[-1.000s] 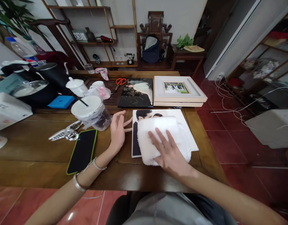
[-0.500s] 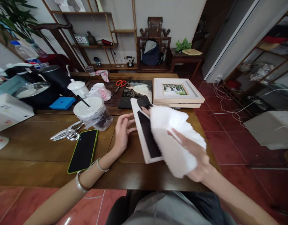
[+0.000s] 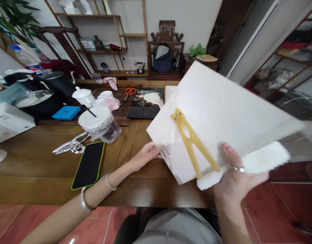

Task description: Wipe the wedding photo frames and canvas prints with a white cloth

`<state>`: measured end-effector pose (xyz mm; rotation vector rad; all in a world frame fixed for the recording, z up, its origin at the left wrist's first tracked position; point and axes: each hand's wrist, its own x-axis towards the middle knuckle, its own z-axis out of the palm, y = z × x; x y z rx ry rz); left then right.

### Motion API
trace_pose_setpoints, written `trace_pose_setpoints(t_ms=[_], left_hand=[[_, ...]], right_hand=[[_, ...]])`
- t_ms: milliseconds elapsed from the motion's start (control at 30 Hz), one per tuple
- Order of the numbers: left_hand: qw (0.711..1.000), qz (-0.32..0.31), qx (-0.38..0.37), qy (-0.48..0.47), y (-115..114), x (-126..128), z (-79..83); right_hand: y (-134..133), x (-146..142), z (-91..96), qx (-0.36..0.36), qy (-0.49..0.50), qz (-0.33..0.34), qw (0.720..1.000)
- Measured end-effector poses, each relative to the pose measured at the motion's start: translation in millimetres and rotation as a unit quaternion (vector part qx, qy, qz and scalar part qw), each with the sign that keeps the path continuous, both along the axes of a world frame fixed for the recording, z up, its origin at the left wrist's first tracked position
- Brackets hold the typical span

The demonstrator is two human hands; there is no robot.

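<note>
The photo panel [image 3: 222, 112] is now flipped and lifted off the tabletop [image 3: 44, 166], white back and yellow stand [image 3: 193, 144] facing me. My right hand [image 3: 234, 176] grips its near edge with the white cloth [image 3: 262, 159]; my open left hand [image 3: 144, 157] touches its left corner.

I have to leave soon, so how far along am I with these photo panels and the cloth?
Looks done: the white panel is lifted off the table, back and yellow stand facing up. In hand: the right hand holds it with the white cloth; the left hand touches its edge. Possibly left: the dark print lying beyond.
</note>
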<state>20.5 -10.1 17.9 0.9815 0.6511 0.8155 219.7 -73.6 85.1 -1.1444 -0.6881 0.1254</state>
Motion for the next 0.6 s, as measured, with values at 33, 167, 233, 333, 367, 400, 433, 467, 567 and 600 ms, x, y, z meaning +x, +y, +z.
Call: trace_pose_setpoints(t_ms=[33,167,233,333,367,400,433,467,567,600], left_hand=[[0.999,0.038,-0.033,-0.014,-2.6,2.1,0.1],[0.977,0.182,-0.110,-0.029,-7.2,4.1,8.6],[0.973,0.196,-0.124,-0.022,-6.3,1.7,14.6],[0.972,0.190,-0.137,-0.003,-3.6,-1.6,19.0],[0.972,0.190,-0.140,0.003,-2.8,-2.1,19.0],[0.971,0.193,-0.140,0.010,-2.1,-2.2,18.5],[0.971,0.197,-0.137,0.019,-1.5,-2.1,17.6],[0.970,0.202,-0.133,0.029,-1.0,-1.9,16.8],[0.968,0.219,-0.106,0.061,1.0,-1.5,16.7],[0.967,0.226,-0.097,0.068,1.8,-1.6,17.7]], right_hand=[[1.3,-2.6,-2.0,-0.009,0.026,0.027,0.999],[-0.6,10.0,-19.2,-0.093,-0.028,0.220,0.971],[-2.3,23.0,-25.3,-0.118,-0.081,0.276,0.950],[-2.4,42.4,-26.4,-0.134,-0.092,0.307,0.938],[-1.9,48.8,-25.9,-0.141,-0.085,0.310,0.937],[-1.3,55.7,-25.5,-0.151,-0.080,0.313,0.934],[-0.6,63.0,-25.6,-0.162,-0.079,0.313,0.932],[0.2,70.9,-26.2,-0.174,-0.078,0.309,0.932],[3.9,97.3,-28.5,-0.207,-0.097,0.289,0.930],[5.9,106.3,-28.6,-0.213,-0.105,0.284,0.929]])
